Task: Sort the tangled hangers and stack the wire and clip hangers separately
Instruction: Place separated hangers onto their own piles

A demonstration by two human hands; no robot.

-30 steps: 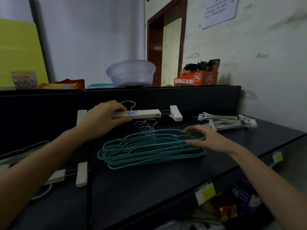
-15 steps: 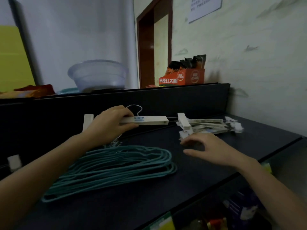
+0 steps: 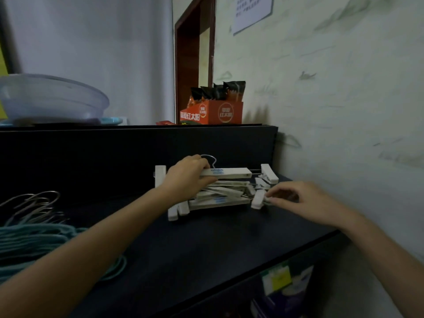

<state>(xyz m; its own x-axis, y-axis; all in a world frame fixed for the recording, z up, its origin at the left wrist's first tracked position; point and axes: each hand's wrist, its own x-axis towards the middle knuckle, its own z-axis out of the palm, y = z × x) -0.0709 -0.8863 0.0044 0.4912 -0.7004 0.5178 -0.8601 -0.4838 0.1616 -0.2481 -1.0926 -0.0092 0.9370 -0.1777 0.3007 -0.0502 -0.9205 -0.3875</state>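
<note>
Trouble looms above the clip-hanger pile: the left hand clenches a clip hanger, the right hand pinches a clip, and loose hangers may slide.

Bare dark shelf top open in front, between teal wire hangers at left and clip-hanger pile at rear right. Rear blocked by black back panel; right side closed by wall.
</note>
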